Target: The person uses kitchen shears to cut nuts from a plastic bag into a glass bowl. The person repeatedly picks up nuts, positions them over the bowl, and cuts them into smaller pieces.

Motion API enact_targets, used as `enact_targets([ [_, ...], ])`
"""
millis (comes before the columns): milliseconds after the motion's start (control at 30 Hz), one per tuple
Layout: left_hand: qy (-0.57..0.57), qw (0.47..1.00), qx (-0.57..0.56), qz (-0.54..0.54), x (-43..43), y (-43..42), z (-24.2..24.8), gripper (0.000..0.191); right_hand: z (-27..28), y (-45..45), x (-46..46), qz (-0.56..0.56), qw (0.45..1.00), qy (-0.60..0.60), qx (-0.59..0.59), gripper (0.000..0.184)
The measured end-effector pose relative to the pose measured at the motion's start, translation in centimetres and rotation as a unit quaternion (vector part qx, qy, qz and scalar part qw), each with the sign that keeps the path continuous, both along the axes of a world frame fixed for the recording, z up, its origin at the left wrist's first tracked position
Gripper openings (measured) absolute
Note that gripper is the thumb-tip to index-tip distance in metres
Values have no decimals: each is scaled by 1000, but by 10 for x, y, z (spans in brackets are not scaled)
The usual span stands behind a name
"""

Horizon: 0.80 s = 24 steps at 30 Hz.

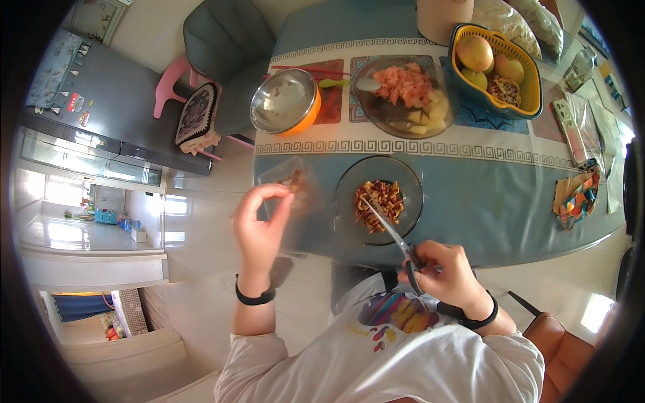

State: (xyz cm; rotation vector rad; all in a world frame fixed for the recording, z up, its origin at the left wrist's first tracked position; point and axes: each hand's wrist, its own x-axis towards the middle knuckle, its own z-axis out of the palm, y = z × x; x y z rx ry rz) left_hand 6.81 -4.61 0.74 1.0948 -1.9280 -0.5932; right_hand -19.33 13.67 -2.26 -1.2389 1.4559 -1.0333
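My right hand (448, 274) grips a pair of scissors (395, 234) by its dark handles. Its blades look closed and point over a clear glass bowl (416, 221) of chopped reddish-brown pieces (379, 205), perhaps dried fruit. To the left, my left hand (259, 221) is raised above a clear plastic container (269, 176), thumb and forefinger meeting at the tips. Whether a small piece sits between them cannot be made out. Brownish pieces (297, 177) lie in that container, partly hidden by the fingers and blurred.
Behind the bowl stand a glass plate (398, 128) of pink fruit pulp and pale chunks, and an orange-sided metal bowl (284, 101). A yellow-and-teal basket (534, 95) holds fruit. At right lie a phone (569, 128) and a crumpled patterned wrapper (577, 199). The table edge (509, 263) curves before me.
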Motion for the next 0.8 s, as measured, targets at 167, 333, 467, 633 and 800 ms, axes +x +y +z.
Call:
enact_targets([
  [167, -27, 994, -104, -15, -30, 32, 0, 17, 3, 1, 12, 81, 988, -115, 70, 28],
  [333, -59, 962, -256, -78, -48, 41, -2, 45, 4, 2, 14, 83, 986, -120, 85, 33],
  [467, -120, 926, -338, -118, -53, 42, 1, 48, 2, 3, 14, 80, 987, -121, 76, 32],
  [633, -161, 915, -342, -140, -57, 46, 0, 51, -2, 3, 14, 77, 985, -137, 70, 28],
  [800, -144, 900, -379, -160, -55, 41, -7, 43, -2, 3, 10, 88, 987, -119, 63, 25],
])
